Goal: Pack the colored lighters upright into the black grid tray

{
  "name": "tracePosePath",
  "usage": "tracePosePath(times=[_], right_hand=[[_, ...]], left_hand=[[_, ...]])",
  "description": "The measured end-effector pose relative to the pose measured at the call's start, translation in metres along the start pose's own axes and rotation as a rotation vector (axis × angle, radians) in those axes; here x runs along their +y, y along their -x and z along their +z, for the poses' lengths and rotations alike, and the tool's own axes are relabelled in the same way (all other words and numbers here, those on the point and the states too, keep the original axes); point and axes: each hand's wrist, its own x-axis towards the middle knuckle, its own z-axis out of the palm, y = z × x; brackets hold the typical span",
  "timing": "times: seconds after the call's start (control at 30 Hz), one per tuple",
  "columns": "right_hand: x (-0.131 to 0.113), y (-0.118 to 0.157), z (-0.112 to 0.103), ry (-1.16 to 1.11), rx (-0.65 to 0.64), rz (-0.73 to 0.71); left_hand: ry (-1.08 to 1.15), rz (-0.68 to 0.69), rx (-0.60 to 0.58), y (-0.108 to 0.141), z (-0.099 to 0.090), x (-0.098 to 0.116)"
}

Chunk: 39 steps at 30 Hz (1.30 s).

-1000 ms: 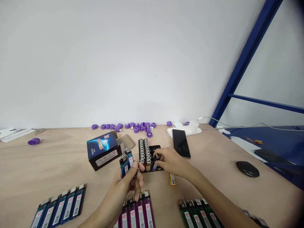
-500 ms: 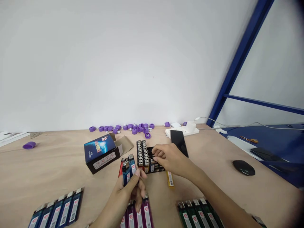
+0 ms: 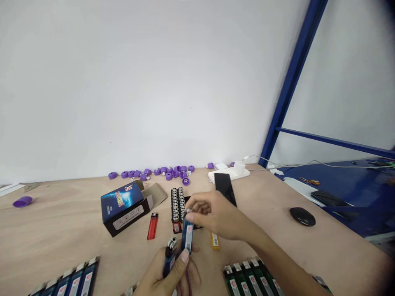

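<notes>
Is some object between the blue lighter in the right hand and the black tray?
Nothing visible: the blue lighter in the right hand is just in front of the black tray; the red lighter lies off to the left.

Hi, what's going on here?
A person is handling disposable lighters at a wooden table. Their right hand pinches the top of a blue lighter, while their left hand grips a darker blue lighter. Ahead, lighters stand packed in a black tray, near an open blue box and a loose red lighter.
</notes>
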Motion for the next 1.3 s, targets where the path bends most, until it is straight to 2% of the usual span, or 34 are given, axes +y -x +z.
tracePosePath(times=[0.1,0.17,0.23,0.3,0.37,0.43,0.53,0.77,1.1,1.3], right_hand=[[0.018,-0.010,-0.020,0.053,0.213,0.018],[0.032,-0.017,-0.027,0.100,0.302,0.037],[0.043,-0.022,-0.029,0.146,0.338,0.054],[0.051,-0.024,-0.026,0.194,0.344,0.058],[0.056,-0.025,-0.019,0.228,0.324,0.049],[0.059,-0.025,-0.010,0.245,0.280,0.034],[0.064,-0.027,0.001,0.260,0.198,0.005],[0.072,-0.027,0.010,0.290,0.065,-0.042],[0.057,-0.021,0.006,0.446,-0.040,-0.063],[0.053,-0.020,0.007,0.504,-0.090,-0.039]], left_hand=[[-0.482,0.399,0.068,-0.008,-0.015,0.003],[-0.793,0.650,-0.004,-0.016,-0.021,0.004],[-1.016,0.773,-0.078,-0.024,-0.022,0.003],[-1.143,0.777,-0.120,-0.029,-0.019,0.005],[-1.212,0.700,-0.177,-0.030,-0.016,0.011],[-1.268,0.621,-0.237,-0.029,-0.015,0.019],[-1.323,0.572,-0.262,-0.027,-0.015,0.027],[-1.355,0.615,-0.207,-0.023,-0.015,0.021],[-1.432,0.690,-0.170,-0.025,-0.019,0.009],[-1.364,0.745,-0.163,-0.029,-0.023,0.002]])
